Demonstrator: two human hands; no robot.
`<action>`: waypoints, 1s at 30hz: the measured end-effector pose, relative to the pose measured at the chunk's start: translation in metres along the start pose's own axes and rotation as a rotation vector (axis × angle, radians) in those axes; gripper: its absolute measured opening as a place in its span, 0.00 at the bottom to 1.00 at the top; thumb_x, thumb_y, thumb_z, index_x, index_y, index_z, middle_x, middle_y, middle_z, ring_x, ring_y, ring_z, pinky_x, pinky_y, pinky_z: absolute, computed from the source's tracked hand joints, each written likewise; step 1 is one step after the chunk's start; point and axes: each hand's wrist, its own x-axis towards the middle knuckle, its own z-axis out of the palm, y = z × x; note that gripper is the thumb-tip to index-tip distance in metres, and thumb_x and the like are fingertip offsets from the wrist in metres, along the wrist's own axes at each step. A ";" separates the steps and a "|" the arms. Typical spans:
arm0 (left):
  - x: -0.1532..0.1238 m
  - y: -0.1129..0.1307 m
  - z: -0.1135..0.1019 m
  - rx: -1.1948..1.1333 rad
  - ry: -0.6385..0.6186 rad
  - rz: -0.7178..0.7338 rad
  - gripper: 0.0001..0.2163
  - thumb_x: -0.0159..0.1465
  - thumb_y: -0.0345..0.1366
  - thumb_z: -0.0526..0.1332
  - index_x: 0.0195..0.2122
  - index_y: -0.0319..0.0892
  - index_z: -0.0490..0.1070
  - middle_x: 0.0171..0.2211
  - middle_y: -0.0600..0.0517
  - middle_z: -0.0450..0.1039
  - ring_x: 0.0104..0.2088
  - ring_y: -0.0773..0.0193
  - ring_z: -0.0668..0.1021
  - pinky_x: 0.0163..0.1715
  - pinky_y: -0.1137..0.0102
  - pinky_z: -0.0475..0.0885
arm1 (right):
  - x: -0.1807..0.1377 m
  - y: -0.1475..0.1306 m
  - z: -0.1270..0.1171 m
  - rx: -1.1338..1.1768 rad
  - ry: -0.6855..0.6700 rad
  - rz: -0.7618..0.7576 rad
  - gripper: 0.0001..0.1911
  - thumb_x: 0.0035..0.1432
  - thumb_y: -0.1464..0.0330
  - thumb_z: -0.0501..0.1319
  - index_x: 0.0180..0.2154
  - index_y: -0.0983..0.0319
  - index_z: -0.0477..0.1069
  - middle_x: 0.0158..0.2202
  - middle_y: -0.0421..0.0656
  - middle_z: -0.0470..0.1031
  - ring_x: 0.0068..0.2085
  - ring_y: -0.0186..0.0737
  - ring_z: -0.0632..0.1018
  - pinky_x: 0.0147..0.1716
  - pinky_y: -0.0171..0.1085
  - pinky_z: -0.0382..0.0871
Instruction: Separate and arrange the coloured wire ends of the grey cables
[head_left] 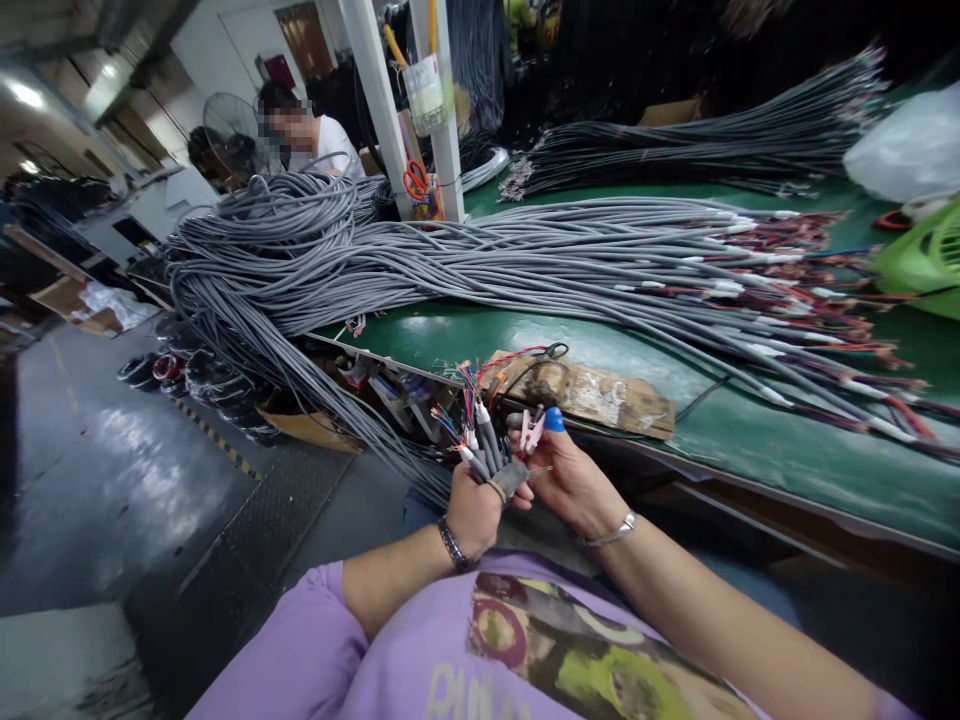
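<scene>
My left hand (pixel 474 508) is closed round a bunch of grey cables (pixel 487 440), whose stripped ends fan upward in thin coloured wires. A grey cover sits on its thumb. Close on the right, my right hand (pixel 576 482) has a blue cover (pixel 553 419) on one fingertip. Its fingers are bent together around a small pale pink piece (pixel 532 431), too small to name surely. One thin reddish wire shows beside those fingers. Just beyond both hands, a worn wooden block (pixel 592 393) lies on the bench edge with red and black leads.
Long grey cables (pixel 480 250) lie across the green bench (pixel 420 335) and hang over its left edge. Darker cables (pixel 675 150) lie behind. A white post (pixel 379 100) holds orange-handled scissors (pixel 415 180). A green basket (pixel 926 260) stands right. Another person (pixel 334 145) is at back left.
</scene>
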 end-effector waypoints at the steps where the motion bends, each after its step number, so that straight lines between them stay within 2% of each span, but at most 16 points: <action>1: -0.001 0.000 0.000 0.000 0.000 0.001 0.17 0.50 0.46 0.70 0.23 0.35 0.72 0.16 0.52 0.71 0.16 0.69 0.72 0.19 0.72 0.72 | 0.000 0.000 -0.001 0.006 0.006 -0.011 0.26 0.50 0.42 0.60 0.33 0.58 0.71 0.23 0.38 0.74 0.13 0.37 0.68 0.10 0.38 0.62; 6: -0.005 -0.001 -0.006 -0.012 0.013 -0.013 0.18 0.50 0.47 0.71 0.23 0.35 0.72 0.17 0.51 0.72 0.16 0.68 0.72 0.18 0.72 0.71 | 0.000 0.001 -0.012 0.055 0.110 -0.080 0.24 0.55 0.45 0.59 0.31 0.60 0.73 0.26 0.41 0.75 0.25 0.35 0.74 0.26 0.34 0.70; 11: -0.006 -0.007 -0.019 -0.040 -0.024 -0.059 0.19 0.48 0.49 0.71 0.26 0.35 0.73 0.19 0.50 0.73 0.18 0.66 0.75 0.22 0.70 0.73 | -0.005 0.002 -0.030 -0.024 0.112 -0.044 0.22 0.53 0.47 0.61 0.28 0.59 0.74 0.28 0.42 0.76 0.28 0.35 0.75 0.29 0.34 0.70; 15: -0.003 -0.010 -0.027 -0.110 -0.020 -0.168 0.23 0.43 0.51 0.73 0.26 0.34 0.73 0.20 0.49 0.73 0.21 0.63 0.77 0.25 0.67 0.75 | -0.013 0.003 -0.041 -0.230 0.176 -0.075 0.25 0.46 0.44 0.65 0.28 0.61 0.76 0.29 0.44 0.77 0.29 0.37 0.74 0.30 0.35 0.70; 17: -0.002 -0.011 -0.030 -0.120 -0.010 -0.209 0.24 0.41 0.52 0.74 0.25 0.34 0.72 0.20 0.49 0.73 0.22 0.62 0.77 0.27 0.65 0.75 | -0.019 0.002 -0.042 -0.407 0.191 -0.126 0.27 0.46 0.43 0.64 0.30 0.61 0.77 0.31 0.46 0.78 0.29 0.38 0.74 0.31 0.37 0.70; 19: -0.002 -0.014 -0.033 -0.110 -0.009 -0.232 0.24 0.41 0.53 0.73 0.25 0.34 0.72 0.19 0.49 0.72 0.21 0.62 0.77 0.27 0.66 0.74 | -0.027 0.000 -0.038 -0.624 0.174 -0.188 0.25 0.48 0.45 0.64 0.30 0.61 0.77 0.30 0.46 0.78 0.30 0.40 0.74 0.31 0.38 0.69; 22: -0.004 -0.018 -0.034 -0.067 -0.019 -0.193 0.24 0.42 0.53 0.73 0.24 0.34 0.73 0.19 0.50 0.71 0.21 0.64 0.75 0.26 0.67 0.73 | -0.037 -0.003 -0.024 -0.922 0.012 -0.274 0.20 0.53 0.49 0.62 0.29 0.59 0.76 0.28 0.44 0.77 0.30 0.42 0.73 0.32 0.39 0.68; 24: -0.007 -0.018 -0.034 -0.021 -0.061 -0.127 0.22 0.43 0.52 0.73 0.25 0.35 0.75 0.20 0.50 0.72 0.23 0.65 0.75 0.28 0.69 0.72 | -0.041 -0.004 -0.013 -1.059 -0.070 -0.358 0.16 0.55 0.52 0.62 0.32 0.57 0.77 0.30 0.44 0.77 0.33 0.44 0.74 0.34 0.40 0.68; 27: -0.011 -0.017 -0.034 0.065 -0.171 -0.077 0.20 0.45 0.50 0.73 0.26 0.37 0.76 0.22 0.52 0.72 0.24 0.67 0.73 0.28 0.71 0.70 | -0.043 -0.001 0.001 -1.220 -0.058 -0.514 0.10 0.55 0.58 0.63 0.31 0.56 0.76 0.30 0.44 0.75 0.32 0.44 0.72 0.33 0.40 0.67; 30: -0.014 -0.015 -0.036 0.118 -0.266 -0.062 0.18 0.45 0.48 0.73 0.27 0.37 0.77 0.22 0.53 0.72 0.23 0.68 0.71 0.27 0.72 0.69 | -0.043 0.003 0.007 -1.272 -0.014 -0.594 0.11 0.56 0.60 0.62 0.26 0.57 0.74 0.25 0.43 0.72 0.27 0.41 0.69 0.28 0.39 0.64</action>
